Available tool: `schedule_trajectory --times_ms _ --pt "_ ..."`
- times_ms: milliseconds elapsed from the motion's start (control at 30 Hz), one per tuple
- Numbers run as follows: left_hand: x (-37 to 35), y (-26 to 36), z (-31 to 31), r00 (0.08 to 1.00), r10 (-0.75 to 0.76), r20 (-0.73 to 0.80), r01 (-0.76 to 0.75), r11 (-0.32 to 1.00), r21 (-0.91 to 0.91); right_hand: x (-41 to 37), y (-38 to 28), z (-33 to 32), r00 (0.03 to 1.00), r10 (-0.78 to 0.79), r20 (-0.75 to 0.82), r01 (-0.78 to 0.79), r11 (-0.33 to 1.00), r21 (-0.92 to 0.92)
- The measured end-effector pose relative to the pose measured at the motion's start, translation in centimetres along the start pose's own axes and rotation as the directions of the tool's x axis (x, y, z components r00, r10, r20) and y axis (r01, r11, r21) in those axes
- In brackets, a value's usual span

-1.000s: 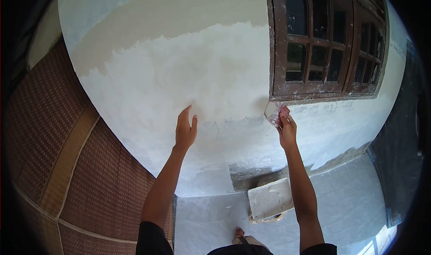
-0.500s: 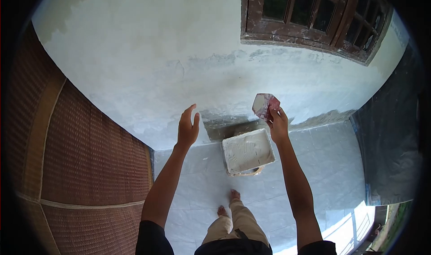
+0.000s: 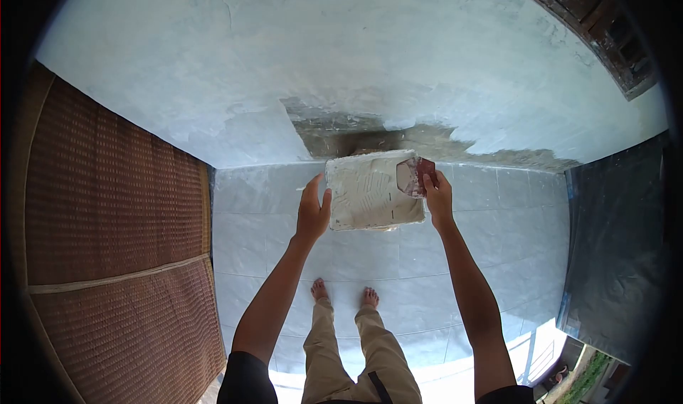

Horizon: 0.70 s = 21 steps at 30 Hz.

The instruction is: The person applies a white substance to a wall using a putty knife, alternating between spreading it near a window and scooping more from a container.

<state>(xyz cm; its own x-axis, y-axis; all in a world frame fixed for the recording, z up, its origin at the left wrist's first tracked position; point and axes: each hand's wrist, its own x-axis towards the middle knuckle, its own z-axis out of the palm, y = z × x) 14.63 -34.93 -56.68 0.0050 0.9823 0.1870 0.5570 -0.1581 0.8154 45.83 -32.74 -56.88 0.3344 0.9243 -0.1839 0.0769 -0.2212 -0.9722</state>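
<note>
A pale rectangular tray (image 3: 363, 190) with white paste spread over it is in the middle, close to the wall's foot. My left hand (image 3: 313, 208) is at the tray's left edge, thumb and fingers apart, holding nothing; whether it touches the edge I cannot tell. Between the fingers and thumb of my right hand (image 3: 439, 194) is a flat reddish scraper (image 3: 418, 177), smeared with white. The scraper overlaps the tray's right part in this view.
Ahead rises a whitish wall (image 3: 284, 62) with a bare grey patch low down. A brown window frame (image 3: 605, 27) is at the upper right. Woven panels (image 3: 121, 190) stand on the left, a dark sheet (image 3: 612, 240) on the right. My feet are on the grey tiled floor (image 3: 277, 226).
The view has shifted and tilted down. My right hand has brought the scraper down from the wall area to the tray, and my left hand has come to the tray's left edge. My feet have moved apart.
</note>
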Motion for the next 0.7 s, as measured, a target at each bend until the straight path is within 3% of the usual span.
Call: schedule_trajectory --times_ms 133,433,567,633,700 --pt "-3.2 -2.9 4.6 0.996 -0.085 0.023 0.085 0.996 0.016 0.9 4.8 -0.9 0.996 -0.023 0.082 0.044 0.963 -0.267" --pt "-8.0 -10.3 10.8 0.966 -0.240 0.092 0.237 0.971 0.043 3.9 14.1 0.2 0.969 -0.240 0.052 0.229 0.806 -0.547" --pt "-9.7 -13.9 13.4 0.957 -0.265 0.116 0.252 0.961 0.117 4.3 16.5 1.2 0.965 -0.208 0.162 0.263 0.739 -0.620" --pt "-10.2 -14.2 14.0 0.945 -0.300 0.132 0.281 0.948 0.146 3.8 16.2 1.7 0.920 -0.269 0.284 0.391 0.663 -0.638" --pt "-10.8 -15.2 14.7 0.933 -0.331 0.143 0.305 0.936 0.173 3.2 16.9 2.1 0.890 -0.316 0.328 0.453 0.691 -0.563"
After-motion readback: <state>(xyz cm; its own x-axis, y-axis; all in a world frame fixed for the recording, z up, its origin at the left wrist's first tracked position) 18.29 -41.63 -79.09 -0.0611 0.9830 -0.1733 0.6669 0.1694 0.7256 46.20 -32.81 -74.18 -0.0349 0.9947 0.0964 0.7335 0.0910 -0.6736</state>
